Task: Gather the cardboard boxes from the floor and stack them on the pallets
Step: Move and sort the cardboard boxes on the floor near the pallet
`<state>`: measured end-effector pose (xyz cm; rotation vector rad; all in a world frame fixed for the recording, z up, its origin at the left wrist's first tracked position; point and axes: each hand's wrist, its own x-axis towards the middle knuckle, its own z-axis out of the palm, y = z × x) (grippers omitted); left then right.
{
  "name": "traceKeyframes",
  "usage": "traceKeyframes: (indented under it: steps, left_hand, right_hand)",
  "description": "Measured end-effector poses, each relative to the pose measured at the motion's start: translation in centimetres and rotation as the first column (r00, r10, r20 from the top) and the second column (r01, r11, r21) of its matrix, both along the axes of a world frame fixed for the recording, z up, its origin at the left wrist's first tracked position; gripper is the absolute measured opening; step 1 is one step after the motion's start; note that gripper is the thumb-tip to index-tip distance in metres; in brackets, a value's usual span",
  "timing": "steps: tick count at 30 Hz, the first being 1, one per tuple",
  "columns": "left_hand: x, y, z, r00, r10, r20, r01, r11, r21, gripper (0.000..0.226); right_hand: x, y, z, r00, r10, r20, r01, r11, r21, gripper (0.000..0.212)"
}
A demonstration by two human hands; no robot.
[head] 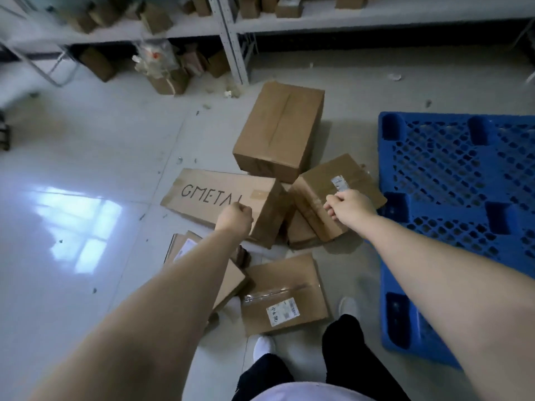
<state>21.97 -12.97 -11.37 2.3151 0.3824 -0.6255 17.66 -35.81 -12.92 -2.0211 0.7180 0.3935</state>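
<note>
Fingers of the right hand (348, 205) are curling together over the upper face of a tilted labelled box (312, 198). Fingers of the left hand (236, 217) are bunching into a fist over the near end of a long lettered box (214, 195). Whether either hand is actually gripping cardboard cannot be told.

The step appears to be the pick-up of a first box. The next move is probably calling for a firm hold on two opposite sides, then a lift and a turn right towards the blue plastic pallet (463, 175).

The tilted box is leaning just beside the pallet's left edge. It is brown, taped and creased, with a small white label. The lettered box is lying further left of the pallet. A large sealed box (278, 131) is sitting left of the pallet's far corner.
</note>
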Motion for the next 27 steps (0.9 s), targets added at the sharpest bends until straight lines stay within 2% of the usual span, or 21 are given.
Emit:
traceKeyframes:
  steps: [5, 11, 14, 20, 27]
  left_hand:
    - [0.5, -0.2, -0.3, 0.990, 0.137, -0.039, -0.139, 0.987, -0.077, 0.013]
    - [2.5, 3.6, -2.8, 0.953, 0.291, -0.084, -0.296, 0.954, -0.051, 0.026]
    - [3.9, 5.6, -4.8, 0.945, 0.308, -0.111, -0.315, 0.948, -0.052, 0.018]
    - [7.0, 7.8, -9.3, 0.910, 0.388, -0.145, -0.403, 0.911, -0.092, 0.021]
    - [12.1, 8.5, -17.3, 0.816, 0.541, -0.202, -0.559, 0.829, -0.037, 0.015]
  right_hand:
    - [5.7, -0.1, -0.9, 0.994, 0.109, -0.014, -0.108, 0.994, 0.021, 0.036]
    - [10.9, 4.6, -2.9, 0.968, 0.241, -0.072, -0.241, 0.970, 0.020, 0.031]
    - [13.0, 6.9, -4.8, 0.956, 0.281, -0.079, -0.281, 0.960, 0.008, 0.030]
    - [18.2, 10.4, -9.2, 0.910, 0.391, -0.140, -0.395, 0.919, -0.001, 0.025]
    - [26.6, 11.9, -16.9, 0.805, 0.554, -0.212, -0.575, 0.817, -0.047, 0.018]
